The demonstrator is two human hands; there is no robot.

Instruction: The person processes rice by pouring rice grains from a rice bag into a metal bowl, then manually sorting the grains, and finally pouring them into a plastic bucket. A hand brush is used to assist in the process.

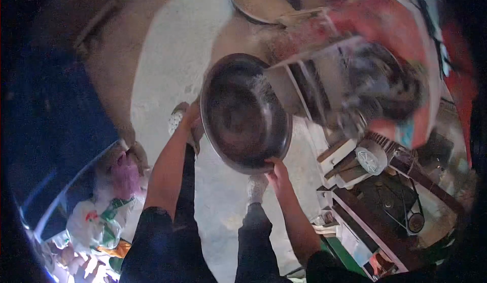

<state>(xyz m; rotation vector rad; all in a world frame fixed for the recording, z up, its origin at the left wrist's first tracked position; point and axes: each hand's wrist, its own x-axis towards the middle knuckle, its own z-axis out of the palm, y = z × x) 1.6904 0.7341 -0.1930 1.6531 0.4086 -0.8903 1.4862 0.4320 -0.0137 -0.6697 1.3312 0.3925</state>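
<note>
A large dark round basin (238, 115) is tilted in front of me, its hollow side toward the camera. My left hand (193, 116) grips its left edge, with the fingers partly hidden. At the bottom rim, my right hand (275, 174) is closed on the edge. The basin looks empty apart from a bright reflection at its upper right. Both of my shoes show on the pale floor, one beside my left hand and the other below the basin.
A blurred machine (350, 85) stands close to the basin's right side. Below it are a white fan-like part (371, 158) and a belt with a pulley (416, 223). Plastic bags (99, 224) lie at lower left. A round hoop (253, 19) is at the top.
</note>
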